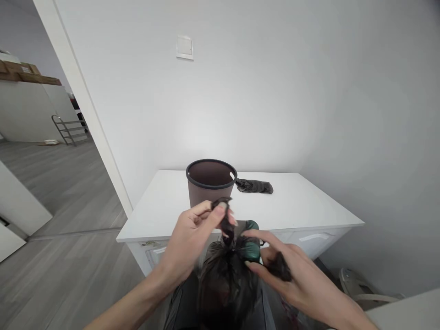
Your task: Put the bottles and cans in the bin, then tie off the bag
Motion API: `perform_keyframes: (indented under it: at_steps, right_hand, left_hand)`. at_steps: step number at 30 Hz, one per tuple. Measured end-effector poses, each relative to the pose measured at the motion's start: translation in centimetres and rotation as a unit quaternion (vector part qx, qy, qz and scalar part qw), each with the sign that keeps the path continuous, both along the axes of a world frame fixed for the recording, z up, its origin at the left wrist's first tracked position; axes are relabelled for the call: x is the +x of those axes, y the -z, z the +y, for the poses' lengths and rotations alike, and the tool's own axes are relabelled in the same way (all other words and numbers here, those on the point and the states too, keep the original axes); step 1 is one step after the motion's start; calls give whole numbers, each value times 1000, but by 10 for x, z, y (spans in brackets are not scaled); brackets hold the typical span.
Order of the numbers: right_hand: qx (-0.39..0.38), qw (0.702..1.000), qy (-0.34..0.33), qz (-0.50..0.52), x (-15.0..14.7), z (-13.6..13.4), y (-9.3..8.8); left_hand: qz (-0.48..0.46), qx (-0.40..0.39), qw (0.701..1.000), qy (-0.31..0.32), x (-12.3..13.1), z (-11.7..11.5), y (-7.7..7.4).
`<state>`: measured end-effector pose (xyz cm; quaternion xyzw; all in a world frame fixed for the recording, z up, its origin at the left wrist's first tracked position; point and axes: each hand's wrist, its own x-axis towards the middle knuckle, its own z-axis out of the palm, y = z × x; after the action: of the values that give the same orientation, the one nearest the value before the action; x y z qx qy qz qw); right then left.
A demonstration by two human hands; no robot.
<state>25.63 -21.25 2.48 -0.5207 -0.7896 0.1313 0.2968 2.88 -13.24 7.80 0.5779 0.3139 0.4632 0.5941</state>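
Observation:
A dark, thin plastic bag (227, 284) hangs in front of my body, its neck gathered into a knot or twist. My left hand (202, 229) pinches one end of the gathered plastic above the neck. To the right of the neck, my right hand (278, 266) has thumb and index finger around a green part of the bag (250, 251), with a dark tuft of plastic (280, 266) against its palm. Behind my hands, a brown bin (209, 190) with a black rim stands upright on the white cabinet top. Its visible interior shows no liner.
A folded black plastic bundle (255, 186) lies right of the bin on the white cabinet (292, 206). A light switch (184, 47) is on the wall. At left, a doorway shows a metal rack (70, 130) and cardboard boxes (27, 73).

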Motion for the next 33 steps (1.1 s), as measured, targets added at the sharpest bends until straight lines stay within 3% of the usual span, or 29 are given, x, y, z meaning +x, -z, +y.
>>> perform_keyframes:
  at_steps: [3,8,12,15,18,22,25,27,30,33]
  right_hand:
    - [-24,999,-16,-25,-16,16,6]
    - [28,993,-15,-112,-45,27,16]
    - [12,996,-39,-81,-48,22,-3]
    - [10,998,-32,-46,-28,18,-23]
    - [72,996,45,-39,11,17,-32]
    - [123,970,193,-88,86,34,-16]
    - [143,943,253,-164,144,67,15]
    - [156,930,271,-196,176,95,40]
    - [161,924,291,-188,211,133,77]
    - [165,922,321,-138,235,160,107]
  left_hand:
    - [29,1,997,74,12,-10,-14]
    - [85,-32,990,111,10,-8,-4]
    - [96,-18,990,105,-4,1,6]
    - [95,-1,993,72,-18,13,17]
    - [102,21,994,-30,-37,36,45]
    - [128,50,973,-186,-68,88,108]
    - [192,64,950,-239,-90,132,155]
    - [259,85,930,-246,-102,156,178]
    - [308,97,912,-252,-112,180,200]
    - [334,97,900,-264,-116,192,211]
